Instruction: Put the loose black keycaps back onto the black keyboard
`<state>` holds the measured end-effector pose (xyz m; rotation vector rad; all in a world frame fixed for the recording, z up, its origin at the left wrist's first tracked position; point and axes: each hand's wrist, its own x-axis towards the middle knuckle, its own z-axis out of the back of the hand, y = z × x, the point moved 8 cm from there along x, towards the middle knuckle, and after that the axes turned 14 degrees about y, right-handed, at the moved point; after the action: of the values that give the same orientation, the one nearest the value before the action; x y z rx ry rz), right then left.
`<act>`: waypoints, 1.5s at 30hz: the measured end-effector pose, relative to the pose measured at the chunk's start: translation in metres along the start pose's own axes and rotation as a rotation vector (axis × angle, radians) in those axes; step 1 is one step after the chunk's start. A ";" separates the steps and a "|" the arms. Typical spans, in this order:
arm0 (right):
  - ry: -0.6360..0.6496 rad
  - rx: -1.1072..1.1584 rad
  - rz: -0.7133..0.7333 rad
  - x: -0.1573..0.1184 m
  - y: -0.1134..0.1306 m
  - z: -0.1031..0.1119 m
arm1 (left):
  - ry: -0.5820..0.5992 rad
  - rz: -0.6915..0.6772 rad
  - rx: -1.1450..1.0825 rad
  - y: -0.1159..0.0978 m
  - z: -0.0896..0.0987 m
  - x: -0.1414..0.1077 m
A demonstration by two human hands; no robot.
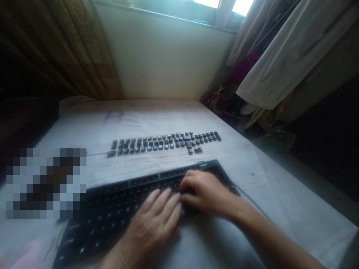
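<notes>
A black computer keyboard (109,211) lies slanted on the white-covered surface, with keys in its near left part and sockets without caps showing farther back. My left hand (157,218) rests flat on it, fingers stretched out and close together. Just to the right, my right hand (206,190) is closed, its thumb and curled fingers pressed against the keyboard's right part. Whatever sits between those fingertips is hidden. Beyond the keyboard, loose black keycaps (153,145) are laid out in rows.
The white sheet (134,119) spreads back to a pale wall (171,56) under a window. A cable (252,201) runs from the keyboard's right end. A blurred-out patch (47,183) covers something at left. Clothes (276,63) hang at right, a curtain (84,48) at left.
</notes>
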<state>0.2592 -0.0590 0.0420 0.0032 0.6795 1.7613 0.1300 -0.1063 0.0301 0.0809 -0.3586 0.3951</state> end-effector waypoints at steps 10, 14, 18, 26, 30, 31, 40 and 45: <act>-0.058 0.049 0.049 -0.005 -0.001 -0.005 | -0.024 0.009 -0.037 0.001 0.002 0.000; -0.034 0.038 0.045 -0.003 -0.002 -0.004 | -0.029 0.004 -0.046 0.000 0.002 -0.001; -0.019 0.000 0.058 -0.003 0.001 -0.003 | -0.020 0.009 -0.025 0.000 0.002 -0.001; -0.041 -0.043 0.086 -0.005 0.004 -0.004 | -0.022 0.018 -0.062 0.000 0.004 -0.001; -0.013 -0.089 0.067 -0.003 0.005 -0.004 | -0.012 0.022 -0.068 0.001 0.002 -0.001; -0.001 -0.100 0.056 -0.002 0.005 -0.004 | -0.006 0.024 -0.069 0.001 0.001 -0.001; -0.041 0.089 0.077 -0.003 -0.005 -0.005 | 0.028 0.040 -0.050 0.002 0.002 0.004; -0.095 0.139 0.038 -0.001 -0.012 -0.002 | 0.040 0.042 -0.062 0.002 0.003 0.002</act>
<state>0.2694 -0.0593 0.0350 0.1948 0.7358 1.7352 0.1302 -0.1038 0.0333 0.0045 -0.3335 0.4264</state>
